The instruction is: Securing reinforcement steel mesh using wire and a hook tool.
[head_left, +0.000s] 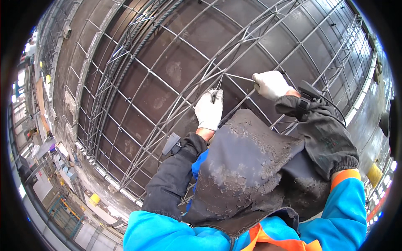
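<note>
My left hand (210, 109), in a white glove, is closed on a small bunch of thin tie wires (216, 88) beside a lattice girder of steel bars. My right hand (271, 85), also gloved in white, is closed around a thin metal tying hook (239, 77). The hook points left, its tip at a crossing of the rebar mesh (250, 95) near the upper end of the wires. Whether the tip has caught a wire is too small to tell. My right fingers hide the hook's handle.
Under the mesh lies a dark, smooth formwork bed (161, 73). More lattice girders (119, 71) run across it to the left and far right. A pale raised edge (90, 54) borders the left side. My mud-caked dark apron (247, 163) hangs close over the near bars.
</note>
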Demonstrator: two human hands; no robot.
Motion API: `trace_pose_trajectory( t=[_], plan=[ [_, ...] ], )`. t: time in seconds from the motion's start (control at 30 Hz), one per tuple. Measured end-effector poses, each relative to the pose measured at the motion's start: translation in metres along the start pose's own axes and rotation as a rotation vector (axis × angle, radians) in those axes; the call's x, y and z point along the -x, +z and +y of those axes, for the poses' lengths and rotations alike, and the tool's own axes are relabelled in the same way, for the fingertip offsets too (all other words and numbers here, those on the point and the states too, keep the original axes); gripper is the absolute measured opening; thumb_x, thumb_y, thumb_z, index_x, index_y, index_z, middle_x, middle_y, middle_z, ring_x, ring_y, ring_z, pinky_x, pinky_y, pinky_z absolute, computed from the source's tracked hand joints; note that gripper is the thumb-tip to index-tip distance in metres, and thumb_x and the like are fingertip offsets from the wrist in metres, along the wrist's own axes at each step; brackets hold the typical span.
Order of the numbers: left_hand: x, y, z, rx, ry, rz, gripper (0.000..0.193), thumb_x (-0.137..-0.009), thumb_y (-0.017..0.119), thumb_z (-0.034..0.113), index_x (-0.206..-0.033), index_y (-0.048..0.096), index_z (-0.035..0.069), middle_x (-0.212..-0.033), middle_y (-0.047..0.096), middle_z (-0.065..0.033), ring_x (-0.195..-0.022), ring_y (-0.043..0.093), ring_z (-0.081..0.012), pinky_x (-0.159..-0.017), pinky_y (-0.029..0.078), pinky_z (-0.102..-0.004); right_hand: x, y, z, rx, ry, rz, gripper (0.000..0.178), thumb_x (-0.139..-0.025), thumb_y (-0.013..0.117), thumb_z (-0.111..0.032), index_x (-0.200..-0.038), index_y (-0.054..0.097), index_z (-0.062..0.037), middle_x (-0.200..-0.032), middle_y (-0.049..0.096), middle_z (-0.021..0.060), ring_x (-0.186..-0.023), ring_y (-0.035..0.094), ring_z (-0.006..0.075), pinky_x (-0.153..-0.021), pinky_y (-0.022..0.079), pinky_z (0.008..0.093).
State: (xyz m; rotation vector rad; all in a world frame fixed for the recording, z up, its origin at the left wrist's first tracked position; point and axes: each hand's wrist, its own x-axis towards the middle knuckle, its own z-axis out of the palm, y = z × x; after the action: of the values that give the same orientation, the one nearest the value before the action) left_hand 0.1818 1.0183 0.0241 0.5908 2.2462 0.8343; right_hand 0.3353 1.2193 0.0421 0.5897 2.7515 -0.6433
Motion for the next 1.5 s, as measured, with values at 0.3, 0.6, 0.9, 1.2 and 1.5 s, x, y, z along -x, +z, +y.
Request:
trace_pose_trajectory(
  t=[0.3, 0.6, 0.9, 1.2, 1.5],
  plan=[
    [-0.006, 0.008, 0.004, -0.008, 0.184, -0.063, 0.029, -0.094, 0.065, 0.034, -0.101, 0.071, 0.006, -0.093, 0.07, -0.0153, -0.085, 0.068, -0.033, -0.078, 0.052, -0.0419, -0.012, -0.048, -0.067, -0.793, 0.329, -0.057, 0.036, -0.092, 0.065, -0.037, -0.1, 0.069, -0.0027, -0.08, 0.067, 0.0181, -0.074, 0.064, 0.029, -0.07, 0.049, 0.0398],
    [-0.002, 0.003, 0.01, 0.054, 0.349, -0.138, 0.022, -0.092, 0.066, 0.028, -0.098, 0.07, 0.007, -0.094, 0.069, -0.0148, -0.087, 0.067, -0.0347, -0.076, 0.054, -0.041, -0.02, -0.063, -0.067, -1.239, 0.535, 0.083, 0.02, -0.093, 0.063, -0.018, -0.099, 0.068, 0.001, -0.073, 0.066, 0.0049, -0.055, 0.058, 0.0103, -0.052, 0.046, 0.0261],
    [-0.006, -0.04, 0.043, 0.399, 0.191, -0.107, 0.03, -0.103, 0.056, 0.025, -0.119, 0.065, 0.002, -0.094, 0.071, -0.0051, -0.059, 0.053, -0.0055, -0.055, 0.043, -0.0225, -0.008, -0.079, -0.052, -1.292, 0.551, 0.133, 0.019, -0.097, 0.061, -0.023, -0.1, 0.064, -0.0043, -0.08, 0.069, 0.0044, -0.058, 0.061, 0.0082, -0.049, 0.045, 0.023],
    [-0.019, -0.062, 0.046, 0.447, 0.051, -0.475, 0.02, -0.099, 0.058, 0.013, -0.113, 0.071, 0.005, -0.077, 0.066, 0.0029, -0.051, 0.04, -0.0003, -0.045, 0.031, -0.0168, 0.001, -0.06, -0.05, -1.274, 0.558, 0.115, 0.023, -0.099, 0.058, -0.027, -0.102, 0.064, -0.0045, -0.079, 0.068, 0.0039, -0.056, 0.058, 0.0086, -0.047, 0.044, 0.026],
    [-0.134, -0.098, -0.031, -0.539, 0.172, -0.234, 0.023, -0.087, 0.065, 0.025, -0.103, 0.075, 0.012, -0.094, 0.073, -0.0137, -0.09, 0.07, -0.0318, -0.081, 0.053, -0.0402, -0.018, -0.026, -0.03, -1.081, 0.618, -0.123, 0.025, -0.098, 0.052, -0.023, -0.101, 0.064, -0.0012, -0.071, 0.065, 0.006, -0.05, 0.055, 0.0131, -0.043, 0.042, 0.0313]
  ],
)
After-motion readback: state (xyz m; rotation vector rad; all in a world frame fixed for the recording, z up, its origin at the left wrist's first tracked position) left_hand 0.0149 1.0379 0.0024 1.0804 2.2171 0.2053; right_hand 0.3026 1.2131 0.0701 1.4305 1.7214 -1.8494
